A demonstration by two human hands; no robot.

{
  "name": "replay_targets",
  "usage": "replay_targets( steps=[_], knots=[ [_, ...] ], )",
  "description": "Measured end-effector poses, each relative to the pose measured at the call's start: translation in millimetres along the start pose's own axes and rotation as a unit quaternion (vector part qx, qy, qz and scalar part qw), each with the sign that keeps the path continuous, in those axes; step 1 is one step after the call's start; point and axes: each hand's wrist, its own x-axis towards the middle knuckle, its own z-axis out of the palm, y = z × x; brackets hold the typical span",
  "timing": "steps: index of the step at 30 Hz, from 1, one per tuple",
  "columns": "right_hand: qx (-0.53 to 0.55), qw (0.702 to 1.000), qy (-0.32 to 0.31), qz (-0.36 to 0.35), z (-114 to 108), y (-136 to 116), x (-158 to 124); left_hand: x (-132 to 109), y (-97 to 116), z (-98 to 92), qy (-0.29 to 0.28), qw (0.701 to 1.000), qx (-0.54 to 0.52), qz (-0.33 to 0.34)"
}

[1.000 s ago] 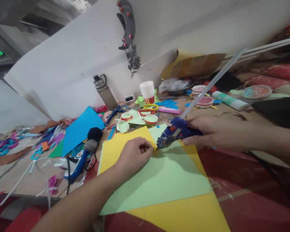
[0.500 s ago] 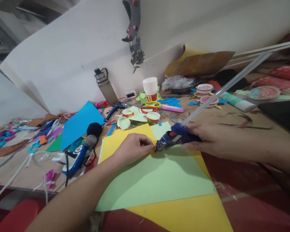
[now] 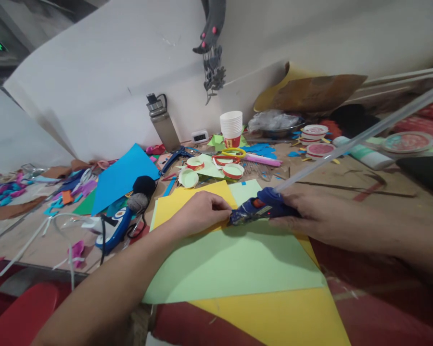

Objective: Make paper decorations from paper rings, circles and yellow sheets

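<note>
Just above the far part of a light green sheet, the blue glue gun sits in the right hand, fingers wrapped about its body. Its barrel runs leftward and a little down from that grip, so the nozzle end comes right up to the fingertips of the left hand — whether it touches them, I cannot tell. A long clear glue stick slants out of the gun's rear, up and to the right, over the right wrist's far side.

The left hand is narrowed to a pinch, thumb against fingers, resting over yellow paper; if something small is held there, the fingers hide it. Of the two, the left hand is nearer the nozzle, and the right nearer the rear (where a small red light shows). Beyond both — well apart from the gun — stand stacked paper cups.
</note>
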Motion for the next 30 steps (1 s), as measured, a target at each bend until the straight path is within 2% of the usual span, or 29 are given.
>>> replay_targets(
  steps=[3,8,14,19,23,26,30],
  knots=[
    [0.004,1.0,0.0,-0.009,1.1,-0.3,-0.6,0.1,-0.2,0.1,0.004,1.0,0.0,-0.003],
    [-0.032,0.999,-0.002,0.032,-6.9,1.2,-3.2,0.2,0.4,-0.1,0.002,1.0,-0.004,-0.001],
    [-0.095,0.995,0.016,0.032,-15.7,9.1,-5.2,0.2,0.4,0.7,0.006,1.0,-0.014,-0.009],
    [-0.122,0.99,0.026,0.06,-16.1,11.1,-6.9,0.1,-0.5,2.0,0.005,1.0,-0.019,-0.013],
    [-0.111,0.992,0.014,0.06,-16.5,9.8,-5.1,-0.7,0.4,0.7,0.001,1.0,-0.015,-0.007],
    [-0.099,0.993,0.027,0.058,-21.4,12.0,-4.2,-2.2,0.2,-0.7,-0.006,1.0,0.001,0.007],
    [-0.051,0.993,0.03,0.102,-32.0,25.7,-5.4,-4.4,-3.6,1.9,0.011,0.998,-0.004,0.055]
  ],
)
